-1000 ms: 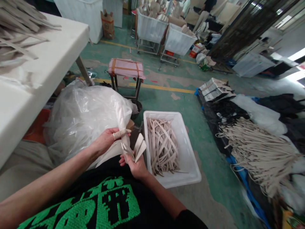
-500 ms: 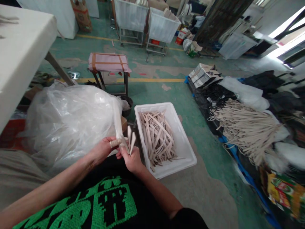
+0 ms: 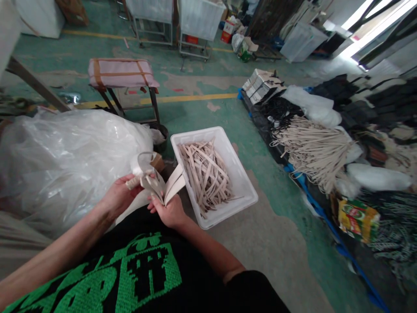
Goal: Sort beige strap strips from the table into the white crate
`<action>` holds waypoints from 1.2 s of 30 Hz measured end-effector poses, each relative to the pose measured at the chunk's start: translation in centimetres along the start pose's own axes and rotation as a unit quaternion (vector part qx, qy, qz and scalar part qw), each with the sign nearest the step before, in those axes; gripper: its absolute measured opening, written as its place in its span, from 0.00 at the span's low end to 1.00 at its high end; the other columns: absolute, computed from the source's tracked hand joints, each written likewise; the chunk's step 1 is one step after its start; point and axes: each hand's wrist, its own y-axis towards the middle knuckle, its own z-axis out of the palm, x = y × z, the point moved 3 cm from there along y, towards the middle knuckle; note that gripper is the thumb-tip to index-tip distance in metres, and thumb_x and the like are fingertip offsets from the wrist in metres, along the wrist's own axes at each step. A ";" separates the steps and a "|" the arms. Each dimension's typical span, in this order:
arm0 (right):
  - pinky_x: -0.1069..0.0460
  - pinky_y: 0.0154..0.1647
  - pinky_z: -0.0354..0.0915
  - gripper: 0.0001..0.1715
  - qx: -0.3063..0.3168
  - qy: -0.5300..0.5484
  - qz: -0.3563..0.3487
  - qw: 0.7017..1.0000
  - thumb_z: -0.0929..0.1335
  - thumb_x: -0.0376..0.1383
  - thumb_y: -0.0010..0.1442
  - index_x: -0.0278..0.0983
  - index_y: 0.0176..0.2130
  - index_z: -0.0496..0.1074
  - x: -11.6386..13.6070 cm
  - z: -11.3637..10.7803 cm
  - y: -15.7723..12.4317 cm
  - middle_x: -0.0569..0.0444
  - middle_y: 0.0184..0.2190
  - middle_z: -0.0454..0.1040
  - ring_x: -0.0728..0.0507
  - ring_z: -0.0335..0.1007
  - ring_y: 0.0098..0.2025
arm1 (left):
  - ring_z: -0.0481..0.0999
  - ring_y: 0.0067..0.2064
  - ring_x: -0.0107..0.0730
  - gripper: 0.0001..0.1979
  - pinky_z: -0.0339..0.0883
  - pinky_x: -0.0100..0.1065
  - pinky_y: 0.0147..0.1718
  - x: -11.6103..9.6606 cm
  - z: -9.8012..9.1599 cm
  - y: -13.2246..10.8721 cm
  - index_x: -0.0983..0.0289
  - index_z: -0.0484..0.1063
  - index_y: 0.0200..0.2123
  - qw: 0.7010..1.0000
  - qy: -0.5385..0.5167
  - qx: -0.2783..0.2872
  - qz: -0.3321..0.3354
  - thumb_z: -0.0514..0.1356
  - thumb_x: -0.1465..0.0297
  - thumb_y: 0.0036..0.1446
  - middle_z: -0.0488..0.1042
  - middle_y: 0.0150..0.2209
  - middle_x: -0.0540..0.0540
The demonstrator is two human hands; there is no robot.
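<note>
My left hand is closed near the front of my black shirt, pinching the left end of some beige fabric strips. A beige wrap goes round one of its fingers. Just to the right, my right hand grips the same bundle lower down, and two flat strip ends stick up out of it. How many strips are held I cannot tell. Beyond my right hand a white plastic bin stands on the floor, with a tangle of loose beige strips inside.
A big clear plastic bag bulges at left. Behind it stands a stool with a pink padded top. Along the right, a blue-edged pallet carries beige cords, dark bundles and plastic bags. Wheeled white carts stand at the back.
The hands have moved slightly apart, the left one leftward. The strip ends in the right hand now fan out toward the bin. The whole view has shifted, with surroundings sliding left and up.
</note>
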 end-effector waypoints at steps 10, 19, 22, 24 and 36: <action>0.54 0.35 0.71 0.06 0.012 -0.129 -0.005 0.992 0.72 0.34 0.62 0.38 0.31 0.76 0.5 0.3 -0.1 0.56 0.25 0.81 0.45 0.80 0.30 | 0.80 0.31 0.36 0.03 0.77 0.32 0.31 1.2 -1.7 0.0 0.66 0.79 0.25 0.996 -0.020 -0.034 -0.081 0.68 0.74 0.50 0.83 0.30 0.56; 0.53 0.38 0.74 0.11 0.021 -0.086 -0.025 0.996 0.68 0.37 0.68 0.38 0.34 0.78 0.4 0.4 1.3 0.55 0.27 0.81 0.45 0.81 0.30 | 0.73 0.24 0.33 0.13 0.71 0.33 0.26 1.6 -1.3 -0.6 0.66 0.79 0.23 0.997 0.017 0.077 -0.029 0.76 0.64 0.40 0.79 0.23 0.55; 0.53 0.37 0.74 0.08 0.071 -0.101 -0.012 0.992 0.69 0.32 0.64 0.37 0.33 0.78 0.5 1.0 1.3 0.55 0.27 0.82 0.45 0.82 0.30 | 0.76 0.27 0.33 0.13 0.71 0.30 0.27 0.5 -2.5 0.1 0.65 0.79 0.23 1.000 -0.003 0.006 0.001 0.77 0.66 0.35 0.81 0.27 0.55; 0.54 0.35 0.74 0.08 0.074 -0.109 0.016 0.991 0.69 0.29 0.62 0.37 0.34 0.79 0.7 1.2 1.6 0.56 0.26 0.81 0.45 0.81 0.29 | 0.78 0.30 0.34 0.13 0.72 0.29 0.29 0.7 -2.8 0.1 0.65 0.78 0.21 1.000 0.008 0.010 -0.003 0.77 0.66 0.35 0.82 0.29 0.55; 0.53 0.36 0.74 0.09 0.066 -0.108 0.001 0.992 0.69 0.27 0.61 0.39 0.33 0.78 0.4 1.6 1.8 0.58 0.26 0.82 0.45 0.81 0.29 | 0.79 0.31 0.34 0.13 0.73 0.30 0.32 -0.2 -3.7 -0.1 0.67 0.81 0.26 0.999 0.011 -0.039 -0.014 0.77 0.68 0.37 0.82 0.28 0.56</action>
